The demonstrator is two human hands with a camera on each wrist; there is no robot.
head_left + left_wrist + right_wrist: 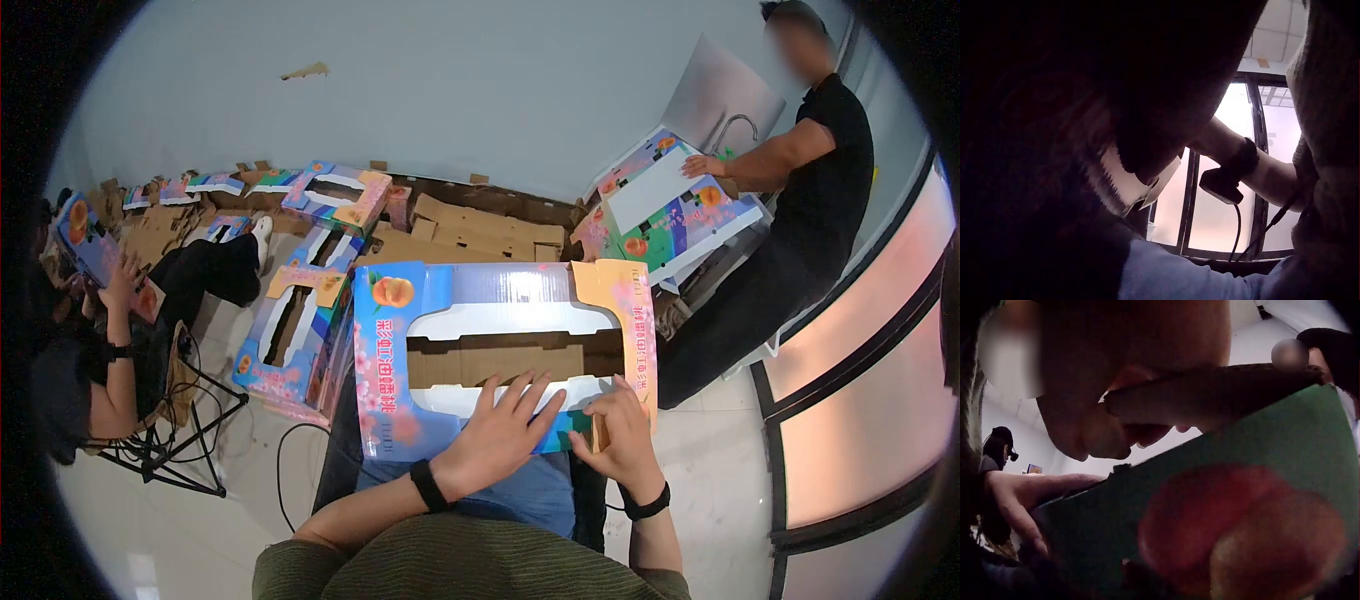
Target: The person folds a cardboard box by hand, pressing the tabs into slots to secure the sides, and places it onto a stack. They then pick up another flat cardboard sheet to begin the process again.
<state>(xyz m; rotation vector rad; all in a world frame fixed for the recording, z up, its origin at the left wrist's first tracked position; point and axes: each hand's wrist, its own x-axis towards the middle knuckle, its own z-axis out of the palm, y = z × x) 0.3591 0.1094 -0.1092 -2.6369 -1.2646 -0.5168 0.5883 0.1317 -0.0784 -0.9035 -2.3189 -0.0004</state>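
The cardboard box (500, 319) fills the centre of the head view, window side up, with its long axis running left to right across the frame. It lies above the person's blue trousers (520, 500); what bears its weight underneath is hidden. Most of the box extends up the frame from both hands, which meet only its lower edge. What counts most here is the lower right corner: a narrow brown cardboard edge (600, 434) shows there, between the thumb and fingers of the right hand (622, 432). That hand is the nearer one to the corner, and the rest of the box stretches away from it toward the upper left.

The right hand comes up from the lower right of the frame, bent at the wrist, its fingers curled over the top of the corner and its thumb set lower on the green part of the side, so it seems to pinch the box there. The right wrist view shows a green panel (1310, 437) close beneath that hand, with a large peach print (1272, 537) on it.

The left hand (500, 430) slants in from the lower left, palm down. Its fingers are straight and spread, resting across the white lower border of the window opening (500, 360). Its thumb cannot be made out, and the left wrist view is too dark to settle its position.
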